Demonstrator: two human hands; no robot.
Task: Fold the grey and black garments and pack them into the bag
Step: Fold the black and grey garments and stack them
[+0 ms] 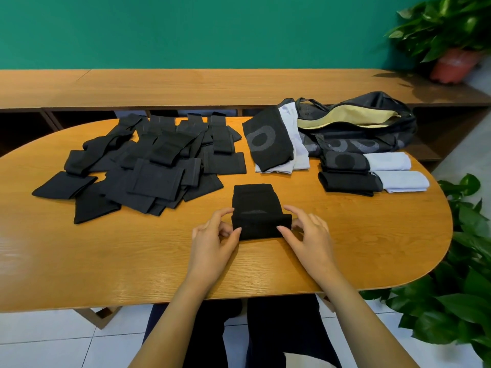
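Left hand (212, 235): thumb and forefinger pinch the left end of the near fold of the black garment (255, 205).
Right hand (308, 232): thumb and forefinger pinch the right end of the same fold. The other fingers are loosely curled.
Garment position: flat on the bench (345, 248), directly between my two hands. Its near edge is doubled over into a thick fold, and its far part lies flat.
Step in hand: I judge this to be the folding step, mid-fold on one piece.
Next move: I would carry the fold away from me over the flat part, keeping both ends level so the edges line up, then press it down.
Folded stack (345, 173): dark pieces with pale ones touching their right side, just in front of the bag. I would place the finished piece here.
Bag (393, 140): far right of the bench, mouth open with a yellow lining showing, well apart from both hands.
Unfolded heap (148, 166): many black pieces on the left. I judge that most of the task remains.
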